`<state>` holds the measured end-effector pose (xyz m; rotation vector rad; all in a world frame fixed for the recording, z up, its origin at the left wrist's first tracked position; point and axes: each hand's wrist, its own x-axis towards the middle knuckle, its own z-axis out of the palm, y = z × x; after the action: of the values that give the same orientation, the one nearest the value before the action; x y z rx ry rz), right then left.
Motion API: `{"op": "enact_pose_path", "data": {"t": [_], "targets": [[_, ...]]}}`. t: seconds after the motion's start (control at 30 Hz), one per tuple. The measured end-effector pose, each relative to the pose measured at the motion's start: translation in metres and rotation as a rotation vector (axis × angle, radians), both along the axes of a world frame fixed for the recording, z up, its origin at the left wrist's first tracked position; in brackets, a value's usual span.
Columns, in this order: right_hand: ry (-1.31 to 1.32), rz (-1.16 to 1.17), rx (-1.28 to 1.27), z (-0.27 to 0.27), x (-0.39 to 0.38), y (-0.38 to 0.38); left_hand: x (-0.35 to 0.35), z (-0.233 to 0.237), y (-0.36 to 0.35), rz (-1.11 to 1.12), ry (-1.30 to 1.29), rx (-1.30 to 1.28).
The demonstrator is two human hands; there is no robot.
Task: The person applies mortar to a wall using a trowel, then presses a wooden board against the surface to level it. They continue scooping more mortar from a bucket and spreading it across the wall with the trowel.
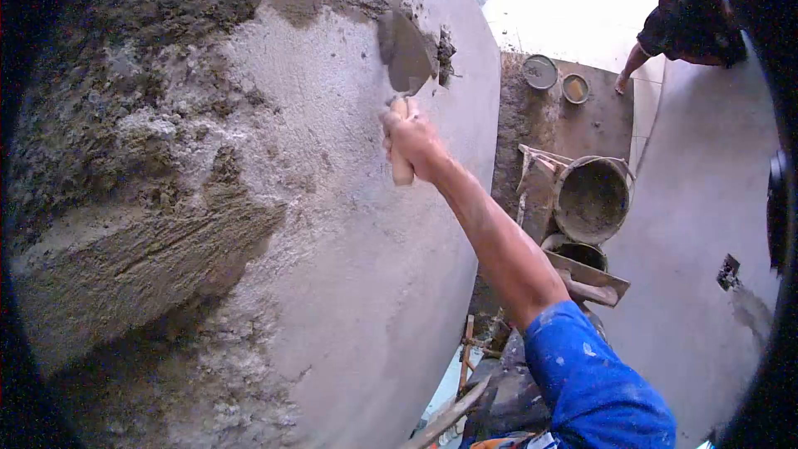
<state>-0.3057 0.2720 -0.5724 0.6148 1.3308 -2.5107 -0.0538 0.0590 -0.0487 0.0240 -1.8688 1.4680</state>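
My right hand (413, 140) is closed around the wooden handle of a trowel (410, 54), raised in front of the wall. The grey blade lies against or very close to the plaster, just left of a small rough hole (445, 56); whether it touches is hard to tell. The wall (349, 283) is smooth and grey in its middle and right part. On its left, rough dark mortar (150, 258) stands out in thick, uneven patches. My left hand is out of sight.
Below right stand a large mortar-filled bucket (592, 199), a dark bucket (582, 254) and a float (590, 279) with a handle. Two small pails (540, 71) sit farther off. A person (694, 21) is at the upper right. A wooden pole (449, 416) crosses the bottom.
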Motion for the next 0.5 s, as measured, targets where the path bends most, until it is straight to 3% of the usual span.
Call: {"op": "enact_pose_path", "data": {"t": [0.07,0.13,0.17,0.23,0.3,0.37,0.43,0.5], "targets": [[0.079,0.077,-0.008,0.034,0.017,0.019,0.001,0.0,0.0,-0.019,0.004,0.003],[0.064,0.207,-0.739,0.078,0.037,0.042,-0.001,0.003,0.0,-0.047,-0.006,-0.011],[0.081,0.201,-0.739,0.086,0.043,0.05,-0.001,0.005,-0.001,-0.06,-0.005,-0.02],[0.132,0.211,-1.472,0.095,0.052,0.067,0.001,0.012,-0.011,-0.078,0.012,-0.032],[0.216,0.197,-1.471,0.105,0.059,0.085,0.007,0.028,-0.037,-0.28,-0.201,-0.071],[0.241,-0.032,-0.508,0.114,0.064,0.107,0.008,0.028,-0.04,-0.256,-0.132,-0.128],[0.192,-0.273,-0.042,0.101,0.058,0.114,0.014,0.036,-0.071,-0.174,-0.035,-0.106],[0.225,-0.62,0.152,0.077,0.04,0.114,0.027,0.042,-0.099,-0.081,0.052,-0.088]]}}
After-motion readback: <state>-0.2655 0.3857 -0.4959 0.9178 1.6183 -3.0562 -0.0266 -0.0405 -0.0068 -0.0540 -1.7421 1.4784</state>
